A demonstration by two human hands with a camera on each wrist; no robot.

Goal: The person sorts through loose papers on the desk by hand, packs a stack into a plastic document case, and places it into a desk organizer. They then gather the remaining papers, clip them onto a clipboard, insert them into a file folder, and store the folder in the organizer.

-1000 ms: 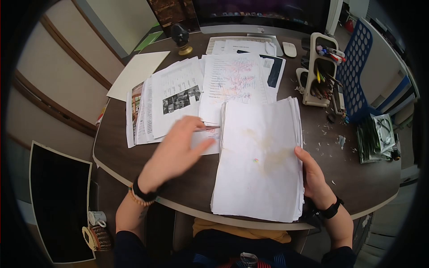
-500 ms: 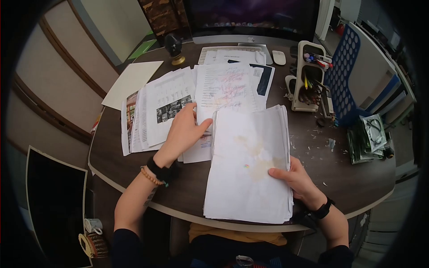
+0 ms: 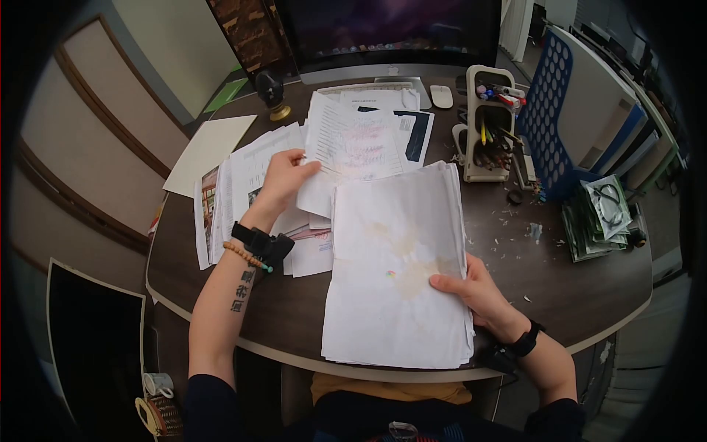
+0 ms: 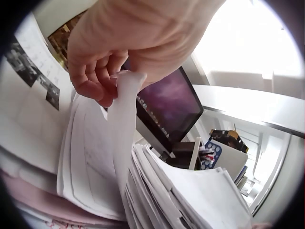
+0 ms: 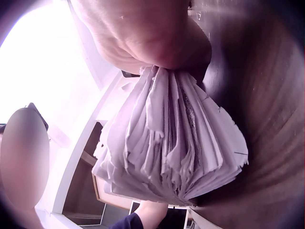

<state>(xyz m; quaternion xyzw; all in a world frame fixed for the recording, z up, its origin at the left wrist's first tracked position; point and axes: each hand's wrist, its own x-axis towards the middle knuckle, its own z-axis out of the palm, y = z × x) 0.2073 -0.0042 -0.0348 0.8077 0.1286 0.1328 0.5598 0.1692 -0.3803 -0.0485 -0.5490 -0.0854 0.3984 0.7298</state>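
Observation:
My left hand (image 3: 282,179) pinches the near left edge of a printed sheet (image 3: 361,140) with reddish scribbles, lifting that edge. In the left wrist view the curled-up paper (image 4: 125,109) sits between thumb and fingers. A thick stack of white paper (image 3: 383,317) with beige stains lies at the desk's front. At its right side, my right hand (image 3: 480,291) grips the stack, thumb on top and fingers underneath. The right wrist view shows the many sheet edges (image 5: 171,133) fanned out below that hand.
More printed papers (image 3: 250,166) spread to the left. A monitor (image 3: 390,37), mouse (image 3: 441,96) and pen organizer (image 3: 490,125) stand at the back. On the right are a blue file holder (image 3: 541,110), a pile of green packets (image 3: 595,221) and scattered paper scraps (image 3: 535,232).
My left hand has moved up to the scribbled sheet and taken hold of its edge, raising it. My right thumb has come from the stack's edge onto its top.

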